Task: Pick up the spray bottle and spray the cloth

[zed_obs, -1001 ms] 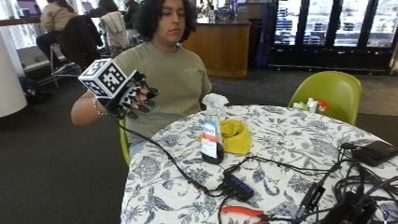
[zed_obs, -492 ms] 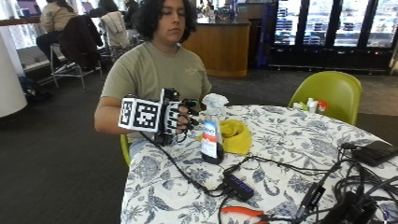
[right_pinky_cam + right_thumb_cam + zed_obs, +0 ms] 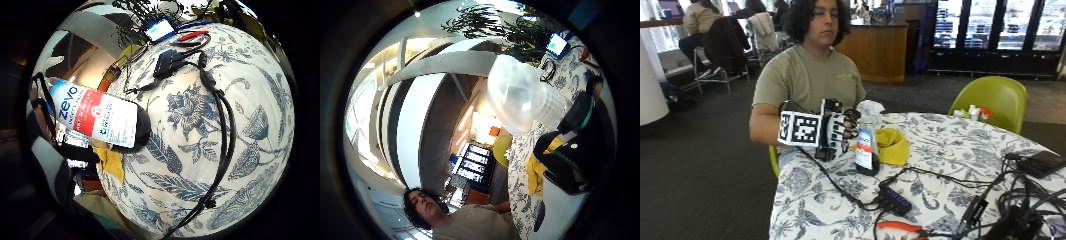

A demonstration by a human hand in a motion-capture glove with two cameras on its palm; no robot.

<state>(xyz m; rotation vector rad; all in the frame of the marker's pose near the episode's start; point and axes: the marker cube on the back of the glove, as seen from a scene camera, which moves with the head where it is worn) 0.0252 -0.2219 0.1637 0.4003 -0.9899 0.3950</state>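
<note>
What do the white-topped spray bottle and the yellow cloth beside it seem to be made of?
Spray bottle: probably plastic, with a translucent whitish trigger head and a glossy printed label. Yellow cloth: soft matte fabric, judging by its crumpled folds; the exact fibre cannot be told.

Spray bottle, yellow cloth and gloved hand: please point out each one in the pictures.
spray bottle (image 3: 866, 145): outside view, on its label.
yellow cloth (image 3: 893, 145): outside view, on its folded middle, beside the bottle.
gloved right hand (image 3: 837, 131): outside view, on the back of the glove.

Only thing I can actually read is "Zevo" in blue letters on the spray bottle (image 3: 95, 116) label; the smaller print below it's unreadable.
</note>
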